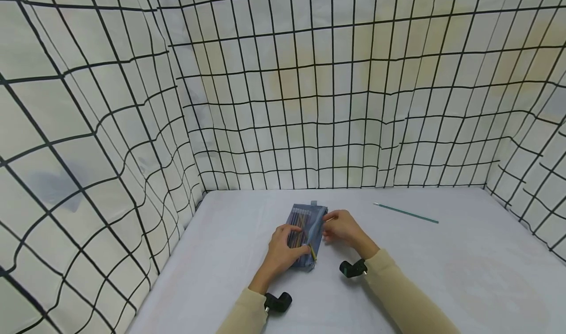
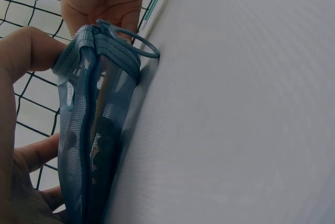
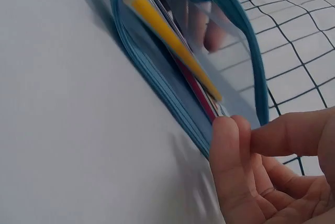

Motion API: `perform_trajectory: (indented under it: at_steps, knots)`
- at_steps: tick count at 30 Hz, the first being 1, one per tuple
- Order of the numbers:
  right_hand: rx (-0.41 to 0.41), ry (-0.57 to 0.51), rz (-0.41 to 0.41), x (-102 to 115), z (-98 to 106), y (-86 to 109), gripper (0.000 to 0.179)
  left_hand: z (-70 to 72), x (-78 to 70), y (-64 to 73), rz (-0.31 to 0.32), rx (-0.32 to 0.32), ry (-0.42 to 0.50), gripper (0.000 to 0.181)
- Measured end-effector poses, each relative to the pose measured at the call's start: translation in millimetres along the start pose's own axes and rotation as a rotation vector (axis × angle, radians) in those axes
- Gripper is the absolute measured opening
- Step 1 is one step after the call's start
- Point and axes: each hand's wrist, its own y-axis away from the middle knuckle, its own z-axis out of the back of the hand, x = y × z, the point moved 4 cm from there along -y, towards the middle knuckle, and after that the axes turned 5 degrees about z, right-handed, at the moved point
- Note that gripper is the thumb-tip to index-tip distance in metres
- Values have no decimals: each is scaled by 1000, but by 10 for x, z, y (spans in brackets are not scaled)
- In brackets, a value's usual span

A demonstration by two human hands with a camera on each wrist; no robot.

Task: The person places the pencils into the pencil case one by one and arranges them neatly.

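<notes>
A blue see-through mesh pencil case (image 1: 306,210) lies on the table, with several pencils showing through it. My left hand (image 1: 283,251) grips it from the left, thumb across the near end and fingers over its top. At its right edge, my right hand (image 1: 344,230) pinches the rim of the opening between thumb and fingers; whether a zip pull is in that pinch is hidden. The right wrist view looks into the unzipped mouth, where a yellow pencil (image 3: 172,38) lies beside a dark red one (image 3: 196,85). A blue loop (image 2: 149,48) hangs from the case's near end.
A teal pencil (image 1: 406,212) lies apart on the white table (image 1: 442,265), right of and beyond my right hand. Black netting (image 1: 309,98) over white sheeting walls in the back and both sides. A small black camera (image 1: 278,302) sits on each wrist.
</notes>
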Motion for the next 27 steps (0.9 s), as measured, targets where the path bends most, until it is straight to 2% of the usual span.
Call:
perform_trajectory:
  at_steps: [9,12,16,19,22,27]
  knots:
    - [-28,172,23,-63,400,-21,31,3,-18,8,1,0,7,57]
    - [-38,237,88,-88,582,-32,32,2,-12,9,-2,1,6,57]
    - [-61,311,225,-115,858,-34,33,5,-4,10,-1,2,9,57]
    - [-91,376,299,-140,1059,-17,33,7,-11,21,-5,5,10,57]
    - [-121,453,342,-172,1234,4,32,4,-4,23,-1,9,13,57]
    - [-190,538,367,-220,1472,39,29,4,5,8,-2,7,11,56]
